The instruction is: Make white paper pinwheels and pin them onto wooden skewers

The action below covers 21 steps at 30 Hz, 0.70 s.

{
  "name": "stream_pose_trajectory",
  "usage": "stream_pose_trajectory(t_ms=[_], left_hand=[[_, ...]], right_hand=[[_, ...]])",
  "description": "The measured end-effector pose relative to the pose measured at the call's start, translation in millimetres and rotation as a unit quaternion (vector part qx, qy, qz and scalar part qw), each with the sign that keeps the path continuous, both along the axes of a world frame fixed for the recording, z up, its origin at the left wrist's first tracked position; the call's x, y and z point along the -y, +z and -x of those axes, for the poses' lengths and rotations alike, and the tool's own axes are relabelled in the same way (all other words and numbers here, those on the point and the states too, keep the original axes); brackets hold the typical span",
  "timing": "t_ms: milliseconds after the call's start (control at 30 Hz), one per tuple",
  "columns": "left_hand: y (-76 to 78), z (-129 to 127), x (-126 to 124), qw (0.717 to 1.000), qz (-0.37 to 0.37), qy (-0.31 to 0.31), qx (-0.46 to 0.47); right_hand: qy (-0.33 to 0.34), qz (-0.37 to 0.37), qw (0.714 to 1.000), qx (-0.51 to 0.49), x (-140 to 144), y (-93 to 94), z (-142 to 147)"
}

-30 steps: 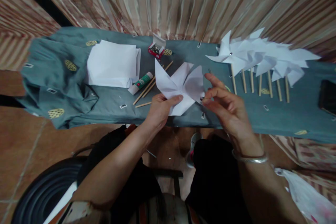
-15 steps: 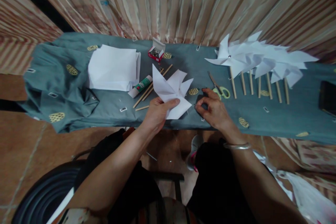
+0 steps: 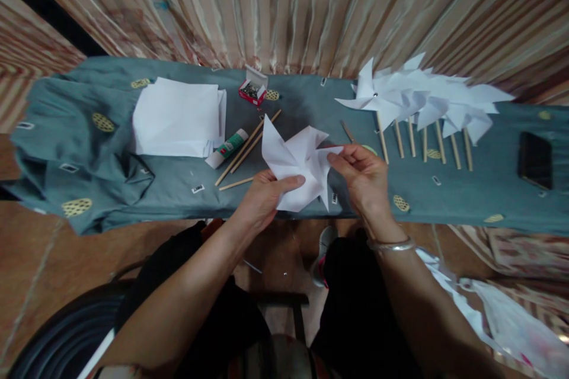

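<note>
My left hand (image 3: 262, 198) grips the lower left part of a folded white paper pinwheel head (image 3: 296, 166) just above the near edge of the table. My right hand (image 3: 362, 174) pinches a flap of the same paper at its right side; a silver bangle sits on that wrist. Both hands hold the paper a little over the grey-green cloth (image 3: 178, 180). Whether my right fingers still hold the small pin is hidden.
A stack of white sheets (image 3: 178, 115), a glue stick (image 3: 226, 148), wooden sticks (image 3: 246, 145) and a red box of pins (image 3: 251, 89) lie left of the hands. Several finished pinwheels (image 3: 418, 100) on sticks lie right, scissors (image 3: 349, 133) partly hidden, a dark phone (image 3: 536, 160) far right.
My right hand dropped to the cloth beside the scissors half a second ago, then came back up and took the paper's right flap. The left hand kept its hold throughout.
</note>
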<state>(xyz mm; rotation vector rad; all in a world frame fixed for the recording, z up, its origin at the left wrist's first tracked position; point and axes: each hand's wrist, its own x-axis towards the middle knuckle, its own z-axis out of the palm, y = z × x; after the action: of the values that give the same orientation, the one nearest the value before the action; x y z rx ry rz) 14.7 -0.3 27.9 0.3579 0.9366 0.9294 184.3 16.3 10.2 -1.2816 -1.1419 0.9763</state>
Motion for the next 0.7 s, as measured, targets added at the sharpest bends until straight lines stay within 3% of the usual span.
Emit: stream_pose_trajectory(t_ms=[133, 300, 400, 700], left_hand=[[-3.3, 0, 0, 1.000, -0.003, 0.020, -0.004], [-7.2, -1, 0, 0.999, -0.010, 0.042, -0.026], [-7.8, -2, 0, 0.998, -0.023, 0.047, -0.046], [-10.5, -3, 1, 0.991, -0.069, 0.060, -0.100]], right_hand=[[-0.024, -0.077, 0.985, 0.152, 13, 16.2, 6], [0.007, -0.177, 0.914, 0.365, 27, 30.2, 8], [0.025, -0.212, 0.885, 0.414, 32, 33.6, 10], [0.081, -0.238, 0.843, 0.475, 39, 32.8, 12]])
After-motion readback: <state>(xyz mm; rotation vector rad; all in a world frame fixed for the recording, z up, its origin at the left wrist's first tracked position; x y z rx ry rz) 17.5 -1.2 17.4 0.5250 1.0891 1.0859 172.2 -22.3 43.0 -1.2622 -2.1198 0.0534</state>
